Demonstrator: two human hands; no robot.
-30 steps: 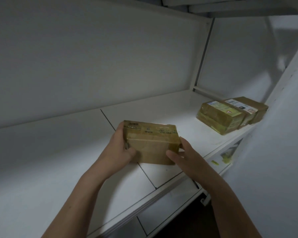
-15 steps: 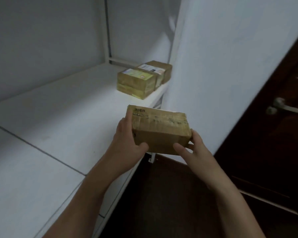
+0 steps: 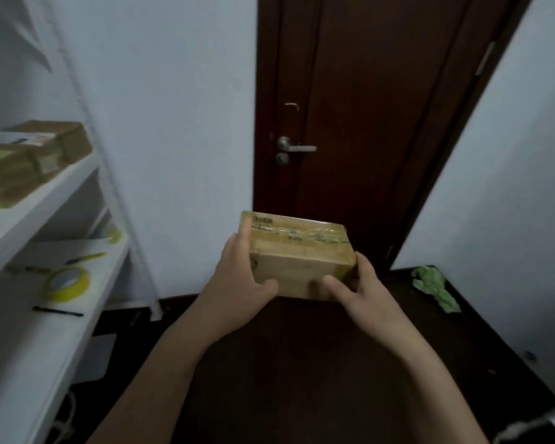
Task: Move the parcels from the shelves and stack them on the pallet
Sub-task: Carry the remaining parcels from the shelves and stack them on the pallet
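Left hand [image 3: 241, 277] grips the left end of the held parcel [image 3: 298, 251], thumb curled onto the near face and fingers lying up the end panel. Right hand [image 3: 362, 290] grips the right end, thumb pressed on the near face and fingers wrapped round the far corner. Both hands carry the load.

The held parcel is a brown carton sealed with clear tape, with dark print along its top. It is level, in mid-air, clear of the shelving and above the dark floor [image 3: 302, 379].

Behind it stands a dark wooden door [image 3: 366, 123], closed, with a metal lever handle [image 3: 297, 147] and a lock below it. White wall [image 3: 189, 123] lies on either side.

At the left is white shelving. The upper shelf [image 3: 45, 200] carries two more parcels: a yellow-taped one [image 3: 0, 174] at the frame edge and a brown one [image 3: 61, 139] touching it behind. Both are blurred. The lower shelf [image 3: 29, 347] carries a roll of yellow tape [image 3: 66, 283] lying flat, a thin dark strip [image 3: 56, 311] just beside it, and a slim green item [image 3: 85, 257] further back, too blurred to identify.

A crumpled green object [image 3: 433, 286] lies on the floor at the right, against the wall
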